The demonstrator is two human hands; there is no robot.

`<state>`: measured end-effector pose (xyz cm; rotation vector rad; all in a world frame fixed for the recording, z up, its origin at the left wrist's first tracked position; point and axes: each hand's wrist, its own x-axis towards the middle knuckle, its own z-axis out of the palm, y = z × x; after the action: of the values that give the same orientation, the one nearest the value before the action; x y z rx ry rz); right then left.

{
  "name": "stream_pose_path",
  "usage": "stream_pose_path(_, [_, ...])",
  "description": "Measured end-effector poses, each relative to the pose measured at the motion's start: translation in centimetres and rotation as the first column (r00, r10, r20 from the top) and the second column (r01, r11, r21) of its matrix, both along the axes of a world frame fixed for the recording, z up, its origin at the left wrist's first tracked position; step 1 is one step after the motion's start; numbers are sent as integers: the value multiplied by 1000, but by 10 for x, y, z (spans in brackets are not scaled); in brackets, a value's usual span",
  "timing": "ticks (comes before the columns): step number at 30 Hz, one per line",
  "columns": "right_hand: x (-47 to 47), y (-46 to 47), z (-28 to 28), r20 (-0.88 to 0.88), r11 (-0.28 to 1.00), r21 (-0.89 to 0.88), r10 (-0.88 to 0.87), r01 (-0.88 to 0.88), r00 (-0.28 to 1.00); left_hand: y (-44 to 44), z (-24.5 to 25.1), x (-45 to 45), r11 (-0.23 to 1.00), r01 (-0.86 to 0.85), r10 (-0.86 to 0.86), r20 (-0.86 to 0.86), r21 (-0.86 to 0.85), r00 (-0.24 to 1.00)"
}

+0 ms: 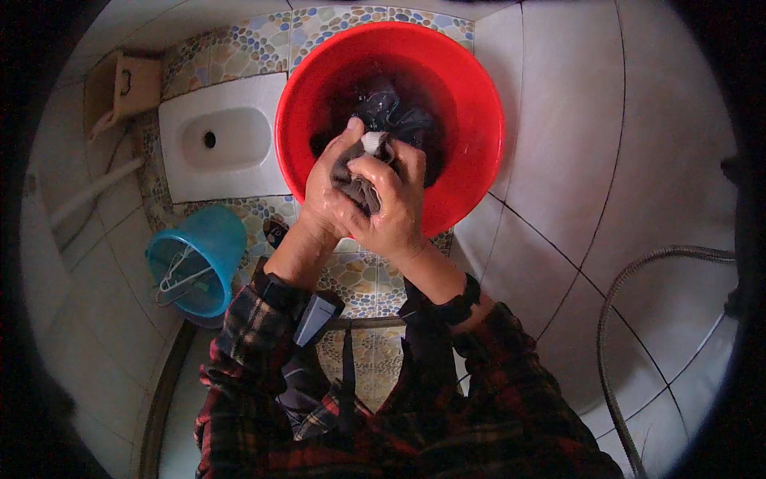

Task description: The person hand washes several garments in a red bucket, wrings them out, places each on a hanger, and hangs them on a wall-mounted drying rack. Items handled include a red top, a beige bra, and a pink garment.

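Observation:
Bunched between my two wet hands is a small grey cloth item [359, 190] with a whitish ribbed part at its top; it may be a sock, but the folds hide its shape. My left hand [328, 191] cups it from the left, thumb side up. From the right, my right hand [395, 203] presses on it with curled fingers. Both hands are over the near side of a large red plastic basin [473, 120]. Dark wet cloth [398, 111] lies in water inside the basin, partly hidden by my hands.
Left of the basin, a white squat toilet [227, 141] is set in the pebble-patterned floor [350, 275]. A blue plastic bucket [224, 233] with hangers in it leans at the left. A small wooden box [139, 87] is beyond. Tiled wall [562, 149] and a metal hose [607, 335] border the right.

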<state>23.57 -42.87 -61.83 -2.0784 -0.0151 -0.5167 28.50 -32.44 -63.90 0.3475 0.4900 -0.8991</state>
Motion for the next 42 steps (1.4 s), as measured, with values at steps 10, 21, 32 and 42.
stream_pose_path(10, [17,-9,-22,-149,971,225,-44,78,988,-5,-4,-13,295,-165,-671,327,941,665])
stream_pose_path(21, [35,-84,-39,-576,734,564,22,378,817,-6,-9,4,522,-155,-551,470,839,690])
stream_pose_path(32, [39,-36,-190,-926,785,-166,83,-597,367,72,-73,3,91,-690,-994,18,718,-112])
stream_pose_path(42, [77,-23,-333,-830,791,-166,211,-589,517,79,-81,3,63,-678,-992,-28,732,-122])
